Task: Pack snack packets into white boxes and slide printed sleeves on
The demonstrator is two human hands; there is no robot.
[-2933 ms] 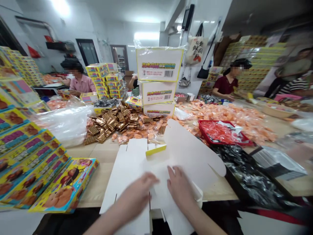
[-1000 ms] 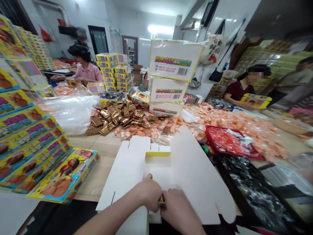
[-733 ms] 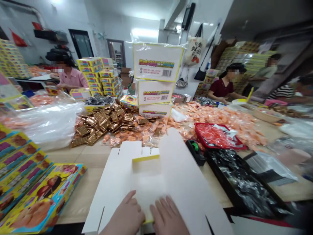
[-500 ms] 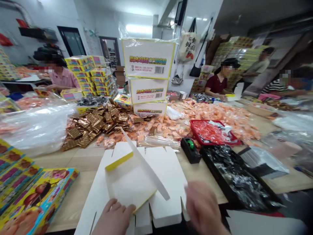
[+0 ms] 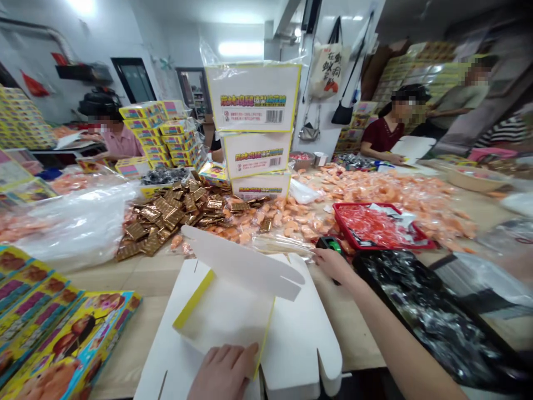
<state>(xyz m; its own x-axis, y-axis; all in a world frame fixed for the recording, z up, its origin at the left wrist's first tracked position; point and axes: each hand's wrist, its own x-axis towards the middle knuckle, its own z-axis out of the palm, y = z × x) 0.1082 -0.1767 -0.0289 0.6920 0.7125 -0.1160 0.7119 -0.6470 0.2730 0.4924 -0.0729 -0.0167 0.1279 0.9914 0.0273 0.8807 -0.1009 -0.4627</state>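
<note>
An open white cardboard box with yellow edges lies on a pile of flat white box blanks, its lid flap standing up and tilted. My left hand grips the box's near wall, with the thumb at its right corner. My right hand is stretched forward beyond the blanks, its fingers pinched at the right end of a bundle of thin clear-wrapped sticks. Close behind that hand is a black tape dispenser with a green roll, partly covered by it.
Gold-wrapped packets and orange wrapped pieces are heaped across the table. On the right are a red basket and a black tray of packets. Printed boxes lie at left; white cartons are stacked ahead. Co-workers sit farther back.
My right hand has gone from the near right of the blanks forward to the sticks by the tape dispenser. My left hand stays on the box; the lid flap leans differently.
</note>
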